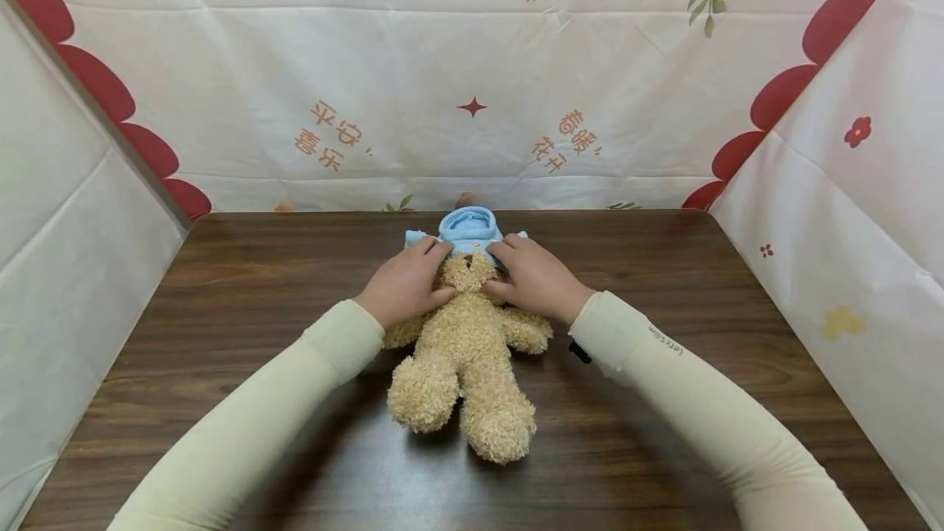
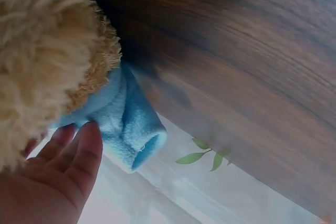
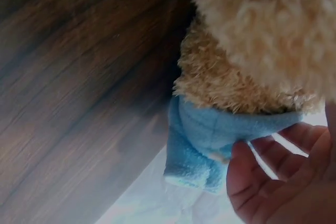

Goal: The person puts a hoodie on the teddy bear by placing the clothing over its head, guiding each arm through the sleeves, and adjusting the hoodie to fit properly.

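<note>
Evidently most at risk at the head end of the teddy bear (image 1: 463,334), in contact there with a light blue fleece top (image 1: 472,246), with its small round collar (image 1: 469,224) just beyond. Liable to bunch or snag under a hard pull, because of drag between curly plush and fleece. Liable also to twist sideways under uneven force from the left grip (image 1: 408,283) and right grip (image 1: 542,275): both narrow, both holding the lower edge of the top with curled fingers (image 3: 244,177), with thumbs (image 1: 497,289) on the fur. Perhaps only a light hold at the fingertips, hence possible slipping off the cloth. Prone to skid as a whole along the smooth table (image 1: 280,285), for want of anything braced against the legs (image 1: 487,379). Cannot tell the depth of the head, if any, inside the top.

Located mid-width on the table, flat and seemingly face up. Pointing headfirst away from the person, towards the patterned backdrop (image 1: 472,64), with feet (image 1: 423,396) at the near end. Aligned on a long axis almost straight from near to far, with arms (image 1: 528,330) spread to either side.
</note>
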Action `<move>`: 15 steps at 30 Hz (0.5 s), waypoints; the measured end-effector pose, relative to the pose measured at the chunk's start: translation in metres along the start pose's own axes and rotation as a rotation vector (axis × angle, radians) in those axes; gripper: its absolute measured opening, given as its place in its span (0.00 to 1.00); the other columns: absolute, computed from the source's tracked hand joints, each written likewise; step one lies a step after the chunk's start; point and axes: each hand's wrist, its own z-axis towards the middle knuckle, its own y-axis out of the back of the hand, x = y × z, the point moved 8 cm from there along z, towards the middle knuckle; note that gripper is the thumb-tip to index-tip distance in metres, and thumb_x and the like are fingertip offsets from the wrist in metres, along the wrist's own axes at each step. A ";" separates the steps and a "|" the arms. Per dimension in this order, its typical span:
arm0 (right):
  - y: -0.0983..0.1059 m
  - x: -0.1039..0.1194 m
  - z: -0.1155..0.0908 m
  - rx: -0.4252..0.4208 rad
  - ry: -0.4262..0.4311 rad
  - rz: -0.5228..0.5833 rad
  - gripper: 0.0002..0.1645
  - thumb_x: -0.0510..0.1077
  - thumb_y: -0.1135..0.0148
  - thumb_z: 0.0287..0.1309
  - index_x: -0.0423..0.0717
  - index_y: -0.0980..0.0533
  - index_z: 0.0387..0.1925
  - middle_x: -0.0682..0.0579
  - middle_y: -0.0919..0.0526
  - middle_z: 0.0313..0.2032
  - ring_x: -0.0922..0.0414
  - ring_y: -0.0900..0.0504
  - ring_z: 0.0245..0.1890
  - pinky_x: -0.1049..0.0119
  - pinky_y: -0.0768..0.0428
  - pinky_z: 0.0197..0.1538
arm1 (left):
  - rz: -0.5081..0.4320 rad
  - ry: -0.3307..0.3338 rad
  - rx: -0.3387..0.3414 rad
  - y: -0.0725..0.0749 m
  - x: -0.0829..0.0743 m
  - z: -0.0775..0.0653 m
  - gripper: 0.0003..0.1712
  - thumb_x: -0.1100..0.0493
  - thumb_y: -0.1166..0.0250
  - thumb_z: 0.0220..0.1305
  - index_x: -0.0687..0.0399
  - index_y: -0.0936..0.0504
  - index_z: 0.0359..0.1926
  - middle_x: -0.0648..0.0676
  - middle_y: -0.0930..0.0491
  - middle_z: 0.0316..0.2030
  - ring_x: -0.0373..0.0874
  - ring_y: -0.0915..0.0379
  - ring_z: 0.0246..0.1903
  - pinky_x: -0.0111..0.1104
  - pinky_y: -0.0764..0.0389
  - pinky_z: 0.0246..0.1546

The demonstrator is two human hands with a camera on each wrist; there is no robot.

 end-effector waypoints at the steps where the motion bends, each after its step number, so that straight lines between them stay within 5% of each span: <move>1: 0.000 0.001 0.000 -0.007 -0.002 -0.005 0.32 0.55 0.37 0.65 0.39 0.27 0.61 0.45 0.22 0.49 0.51 0.23 0.42 0.53 0.25 0.51 | -0.001 0.002 0.017 -0.001 0.000 0.000 0.42 0.43 0.35 0.66 0.59 0.37 0.72 0.62 0.31 0.63 0.54 0.27 0.57 0.45 0.23 0.54; 5: 0.000 0.001 0.001 -0.017 -0.028 0.004 0.26 0.53 0.36 0.65 0.41 0.26 0.57 0.47 0.21 0.45 0.52 0.22 0.40 0.54 0.24 0.47 | -0.034 0.002 0.053 -0.004 -0.001 0.001 0.41 0.46 0.37 0.69 0.61 0.40 0.74 0.64 0.32 0.64 0.55 0.28 0.59 0.45 0.25 0.56; 9: -0.001 0.002 0.002 -0.005 -0.051 0.022 0.17 0.50 0.36 0.65 0.45 0.27 0.48 0.51 0.24 0.33 0.56 0.26 0.27 0.58 0.28 0.33 | -0.079 -0.018 0.024 -0.004 -0.002 0.004 0.35 0.51 0.35 0.68 0.62 0.35 0.69 0.62 0.28 0.59 0.54 0.28 0.57 0.45 0.26 0.56; 15: -0.002 0.006 0.004 -0.014 -0.020 -0.018 0.11 0.46 0.37 0.65 0.49 0.32 0.37 0.55 0.29 0.23 0.57 0.32 0.20 0.60 0.33 0.28 | -0.085 -0.057 -0.025 -0.003 -0.003 0.006 0.19 0.55 0.34 0.66 0.58 0.29 0.53 0.54 0.24 0.38 0.52 0.27 0.43 0.43 0.27 0.43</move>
